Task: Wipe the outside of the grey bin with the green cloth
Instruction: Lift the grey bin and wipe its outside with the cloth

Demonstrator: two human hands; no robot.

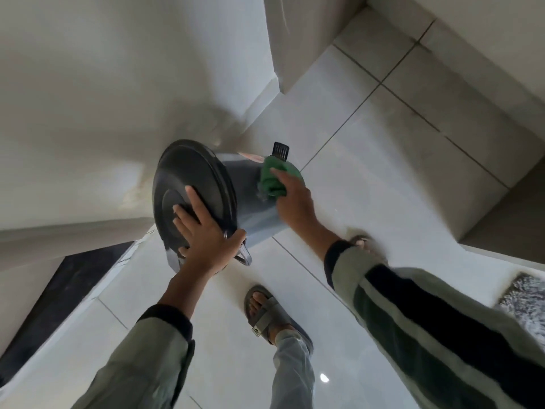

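Observation:
A round grey bin (250, 202) with a dark lid (188, 184) stands on the white tiled floor, tilted toward me, next to a wall. My left hand (206, 231) lies on the lid and grips its near rim, with the thumb under the edge. My right hand (292, 196) presses a crumpled green cloth (274, 181) against the bin's outer side, on the right. A black foot pedal (280, 150) sticks out at the bin's base beyond the cloth.
My sandalled feet (265, 311) stand on the tiles just behind the bin. A white wall (103, 98) rises on the left, and a wall corner (277, 54) juts out behind. A grey mat (525, 302) lies at the right edge. A tiled step (486, 149) runs along the right.

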